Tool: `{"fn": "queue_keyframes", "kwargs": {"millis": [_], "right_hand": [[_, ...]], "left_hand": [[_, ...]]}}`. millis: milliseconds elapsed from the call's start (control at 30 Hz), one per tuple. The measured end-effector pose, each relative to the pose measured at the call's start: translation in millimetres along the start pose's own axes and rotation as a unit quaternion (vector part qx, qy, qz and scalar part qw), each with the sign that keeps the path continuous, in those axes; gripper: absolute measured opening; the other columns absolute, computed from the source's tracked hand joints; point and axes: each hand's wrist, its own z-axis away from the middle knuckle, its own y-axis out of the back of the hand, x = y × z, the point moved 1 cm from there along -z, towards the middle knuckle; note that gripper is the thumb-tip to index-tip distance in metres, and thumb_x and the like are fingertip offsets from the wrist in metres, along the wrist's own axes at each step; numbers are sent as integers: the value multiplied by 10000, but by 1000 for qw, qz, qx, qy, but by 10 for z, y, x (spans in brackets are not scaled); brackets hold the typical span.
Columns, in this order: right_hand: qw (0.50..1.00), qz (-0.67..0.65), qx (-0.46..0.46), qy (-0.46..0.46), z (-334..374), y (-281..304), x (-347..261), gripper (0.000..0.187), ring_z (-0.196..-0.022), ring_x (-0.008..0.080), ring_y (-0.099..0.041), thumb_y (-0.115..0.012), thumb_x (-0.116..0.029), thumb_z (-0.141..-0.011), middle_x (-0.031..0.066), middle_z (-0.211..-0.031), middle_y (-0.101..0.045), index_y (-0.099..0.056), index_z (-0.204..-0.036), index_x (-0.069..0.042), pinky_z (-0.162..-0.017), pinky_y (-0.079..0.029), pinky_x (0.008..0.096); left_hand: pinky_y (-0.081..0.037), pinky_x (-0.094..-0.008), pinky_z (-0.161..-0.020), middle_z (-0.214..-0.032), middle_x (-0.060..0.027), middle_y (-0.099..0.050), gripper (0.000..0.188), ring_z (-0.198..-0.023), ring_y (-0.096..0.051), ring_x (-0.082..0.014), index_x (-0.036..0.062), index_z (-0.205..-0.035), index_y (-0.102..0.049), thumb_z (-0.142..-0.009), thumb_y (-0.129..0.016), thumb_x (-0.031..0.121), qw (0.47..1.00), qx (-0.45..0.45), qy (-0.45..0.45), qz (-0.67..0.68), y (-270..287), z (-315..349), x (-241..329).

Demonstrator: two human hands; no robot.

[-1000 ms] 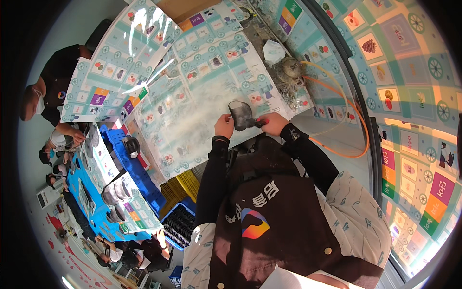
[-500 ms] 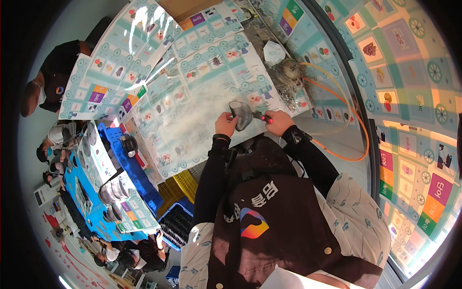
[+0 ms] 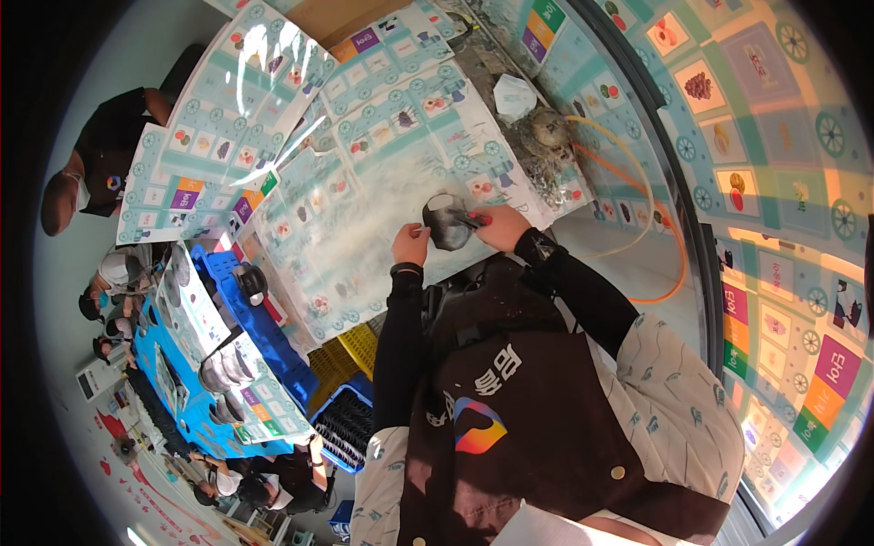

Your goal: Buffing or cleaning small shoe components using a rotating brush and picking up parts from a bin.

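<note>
My left hand [image 3: 411,244] pinches the left edge of a dark grey, rounded shell-like piece [image 3: 446,229] with a pale upper rim. The piece is held above the table near its front edge. My right hand [image 3: 501,227] is closed round a small dark tool [image 3: 474,219] with a red part on its handle. The tool's front end lies over the right side of the grey piece; its tip is too small to make out. Pale dust coats the fruit-patterned table covering [image 3: 364,237] beneath.
A blue crate [image 3: 341,437] of dark pieces and a yellow crate [image 3: 350,353] stand left of me. A printed panel [image 3: 205,155] rises at the table's left. Far right lie a crumpled white mask-like item [image 3: 515,97] and an orange hose [image 3: 678,264]. Several people work at left.
Both hands have shifted slightly left. The grey piece has turned, and the tool now overlaps its right side instead of sitting beside it.
</note>
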Motion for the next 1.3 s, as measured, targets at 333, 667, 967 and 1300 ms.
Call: {"fn": "queue_keyframes", "kwargs": {"millis": [333, 667, 967, 1300], "right_hand": [[999, 23, -35, 31, -300, -96, -18, 258, -946, 434, -633, -559, -204, -776, 235, -940, -683, -690, -943, -58, -829, -490, 530], [995, 55, -82, 25, -346, 73, -84, 354, -952, 425, -636, -597, -194, -747, 253, -950, -681, -719, -1051, -60, -834, -495, 516], [985, 115, -117, 53, -390, 75, 5, 365, -943, 406, -657, -596, -203, -754, 242, -945, -691, -728, -1072, -82, -847, -511, 500], [989, 72, -92, 92, -133, 275, 239, 278, -935, 430, -643, -587, -203, -787, 240, -918, -674, -648, -1025, -74, -811, -504, 529]], "left_hand": [[-549, -281, -643, -951, -99, -723, 340, -781, -699, -165, 7, -1178, -664, -888, -682, 184, 970, 59, 114, 205, 408, 136, -588], [-549, -291, -700, -999, -105, -726, 348, -851, -695, -185, -3, -1209, -638, -928, -646, 200, 924, 110, 150, 333, 624, 256, -699], [-522, -318, -734, -941, -114, -714, 410, -835, -675, -175, -12, -1190, -639, -908, -700, 280, 955, 155, 85, 239, 562, 222, -585], [-493, -461, -930, -1183, -262, -631, 1187, -1091, -621, -405, -92, -1445, -377, -661, -807, 689, 968, 229, 104, 9, 118, 21, -29]]}}
